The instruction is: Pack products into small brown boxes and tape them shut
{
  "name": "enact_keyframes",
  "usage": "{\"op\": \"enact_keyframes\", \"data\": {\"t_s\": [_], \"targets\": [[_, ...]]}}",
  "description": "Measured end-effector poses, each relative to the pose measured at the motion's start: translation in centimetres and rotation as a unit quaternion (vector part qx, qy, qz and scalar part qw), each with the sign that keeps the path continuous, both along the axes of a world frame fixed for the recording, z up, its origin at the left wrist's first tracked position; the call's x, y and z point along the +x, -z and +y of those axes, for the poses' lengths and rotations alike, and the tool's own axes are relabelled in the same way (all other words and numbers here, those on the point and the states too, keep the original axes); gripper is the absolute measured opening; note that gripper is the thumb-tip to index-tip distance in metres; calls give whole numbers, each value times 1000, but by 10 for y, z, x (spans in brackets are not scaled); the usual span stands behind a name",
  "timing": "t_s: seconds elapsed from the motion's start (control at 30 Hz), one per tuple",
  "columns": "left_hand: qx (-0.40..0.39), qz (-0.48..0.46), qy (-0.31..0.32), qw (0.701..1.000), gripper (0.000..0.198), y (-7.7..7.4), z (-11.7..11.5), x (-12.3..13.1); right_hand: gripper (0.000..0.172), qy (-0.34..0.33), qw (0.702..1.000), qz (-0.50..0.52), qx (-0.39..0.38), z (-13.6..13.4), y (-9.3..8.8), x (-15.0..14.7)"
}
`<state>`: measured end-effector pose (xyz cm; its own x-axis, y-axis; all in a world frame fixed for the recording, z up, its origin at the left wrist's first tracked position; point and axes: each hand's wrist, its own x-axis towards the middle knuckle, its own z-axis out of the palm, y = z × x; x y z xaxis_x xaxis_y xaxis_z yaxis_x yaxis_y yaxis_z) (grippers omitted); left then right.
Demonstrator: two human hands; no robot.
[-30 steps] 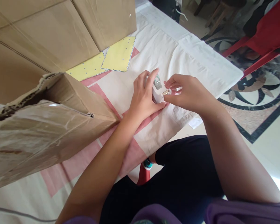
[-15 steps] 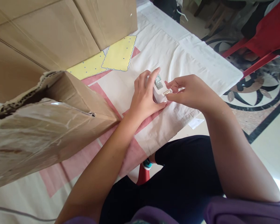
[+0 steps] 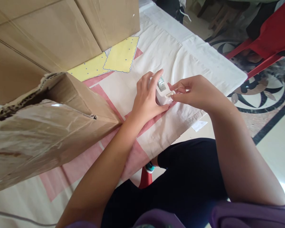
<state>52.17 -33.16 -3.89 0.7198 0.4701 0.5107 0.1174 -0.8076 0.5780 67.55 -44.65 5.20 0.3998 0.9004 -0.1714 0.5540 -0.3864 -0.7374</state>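
A small white tape dispenser [image 3: 161,96] rests on the cloth-covered table, its greenish, see-through roll partly visible and a pale cutter strip at its right end. My left hand [image 3: 146,95] is wrapped round the dispenser's left side, thumb along the near edge and index finger over the top. At the cutter end, my right hand [image 3: 192,91] has thumb and forefinger closed together, close against the strip. Whatever thin thing sits between those fingertips is too small to make out.
An open cardboard box [image 3: 49,136] stands at my left, with larger taped cartons [image 3: 61,34] behind it. Yellow dotted paper pieces [image 3: 122,55] lie by the cartons. A red chair [image 3: 270,38] is beyond the table's right edge. A grey cable [image 3: 21,217] crosses the near left.
My right fingertips have shifted slightly right along the cutter end, uncovering a little more of it. My left hand and the dispenser have hardly moved.
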Motion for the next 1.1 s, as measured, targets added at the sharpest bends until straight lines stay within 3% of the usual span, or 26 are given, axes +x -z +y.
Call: {"op": "enact_keyframes", "data": {"t_s": [0.43, 0.9, 1.1], "targets": [[3, 0, 0, 1000, 93, 0, 1, 0, 42, -13, 1000, -8, 17, -2, 1, 3], [0, 0, 4, 1000, 99, 5, 3, 1, 25, -23, 999, -30, 6, -1, 4, 0], [-6, 11, -3, 1000, 101, 5, 3, 1, 38, 14, 999, 0, 39, 0, 11, -4]]}}
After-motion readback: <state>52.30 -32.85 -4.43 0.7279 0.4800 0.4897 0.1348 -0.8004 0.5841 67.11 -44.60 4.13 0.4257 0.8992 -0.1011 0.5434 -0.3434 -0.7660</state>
